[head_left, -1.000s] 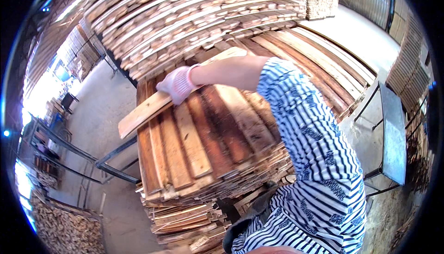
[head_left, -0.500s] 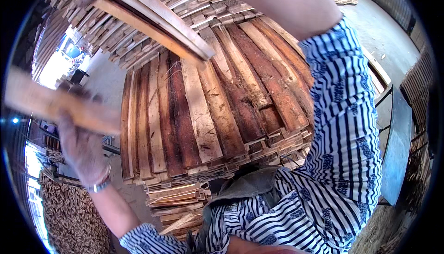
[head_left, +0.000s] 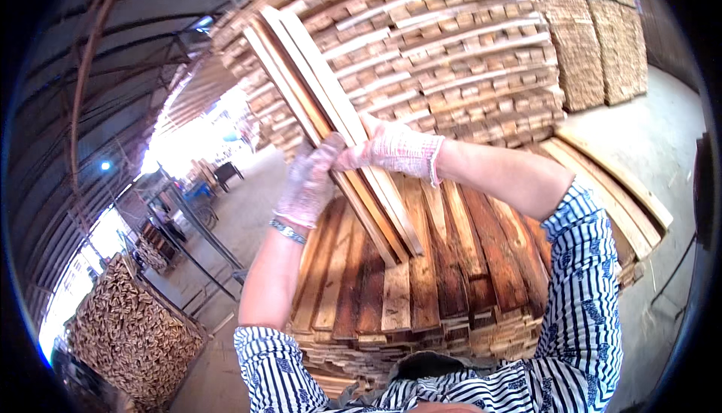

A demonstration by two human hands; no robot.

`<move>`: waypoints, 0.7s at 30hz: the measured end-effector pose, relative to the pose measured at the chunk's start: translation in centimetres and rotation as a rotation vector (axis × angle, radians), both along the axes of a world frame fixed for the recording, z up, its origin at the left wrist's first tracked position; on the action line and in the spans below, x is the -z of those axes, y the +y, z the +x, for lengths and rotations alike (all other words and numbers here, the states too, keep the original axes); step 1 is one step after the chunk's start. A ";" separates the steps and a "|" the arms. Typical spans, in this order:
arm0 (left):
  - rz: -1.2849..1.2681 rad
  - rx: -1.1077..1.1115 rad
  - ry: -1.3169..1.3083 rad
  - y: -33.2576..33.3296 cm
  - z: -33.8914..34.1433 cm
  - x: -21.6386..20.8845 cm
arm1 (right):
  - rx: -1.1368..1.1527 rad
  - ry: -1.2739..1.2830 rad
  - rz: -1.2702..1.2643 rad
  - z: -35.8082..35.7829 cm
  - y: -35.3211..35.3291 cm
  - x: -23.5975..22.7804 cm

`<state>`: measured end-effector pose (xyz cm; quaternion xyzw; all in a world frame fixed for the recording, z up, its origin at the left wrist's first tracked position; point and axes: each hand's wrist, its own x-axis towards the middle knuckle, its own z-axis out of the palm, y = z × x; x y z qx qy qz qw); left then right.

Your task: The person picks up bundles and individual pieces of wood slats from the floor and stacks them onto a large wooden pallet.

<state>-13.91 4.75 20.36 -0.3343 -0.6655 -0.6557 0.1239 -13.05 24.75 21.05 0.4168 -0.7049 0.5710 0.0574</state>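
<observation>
A narrow bundle of several sawn wooden boards [head_left: 319,75] is held up in front of me, tilted, its lower end just over the board stack. My left hand [head_left: 307,184], in a pale, soiled work glove with a watch at the wrist, is closed round the bundle's left side. From the right, my right hand [head_left: 395,146], gloved too, grips the same boards, its fingers meeting the left hand's. Beneath lies a stack of reddish-brown and pale rough boards [head_left: 492,255] laid side by side. The palms and some fingers are hidden behind the boards.
A tall layered wall of stacked lumber [head_left: 466,56] rises behind. Strapped timber bundles [head_left: 579,45] stand at the back right, with long boards [head_left: 605,187] lying nearer. At the lower left is a big heap of wood pieces [head_left: 135,330], near a metal frame [head_left: 199,225].
My left hand has come in from the left with its board and joined my right hand at the bundle. The bundle now slants more steeply. The view has tilted up toward the lumber wall.
</observation>
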 end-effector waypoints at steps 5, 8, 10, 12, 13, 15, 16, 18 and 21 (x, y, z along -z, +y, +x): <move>-0.389 -0.184 0.179 -2.3 -2.6 -1.8 | 0.036 -0.297 0.157 -0.7 0.8 -2.7; -0.921 -0.499 0.945 -4.8 -2.5 -5.4 | 0.172 0.008 0.274 -1.4 7.1 -4.2; -0.896 -0.530 0.762 -6.1 -2.3 -7.5 | 0.417 0.094 0.504 -2.0 12.2 -5.1; -0.744 -0.601 0.222 -6.9 -2.9 -8.5 | 0.420 0.355 0.616 -1.7 17.1 -4.5; -0.788 -0.591 0.157 -7.1 -3.6 -8.2 | 0.361 0.240 0.543 -1.3 19.1 -3.3; -0.963 -0.664 0.246 -6.3 -6.1 -6.6 | 0.255 0.049 0.507 -0.3 22.1 -0.9; -1.122 -0.773 0.333 -5.8 -7.6 -5.4 | 0.318 -0.098 0.574 0.0 22.9 0.6; -1.229 -0.512 0.298 -4.8 -10.6 -2.1 | 0.346 -0.131 0.665 0.6 24.1 3.2; -1.535 -0.487 0.186 -1.8 -14.9 3.3 | 0.564 0.037 1.065 0.8 25.6 6.7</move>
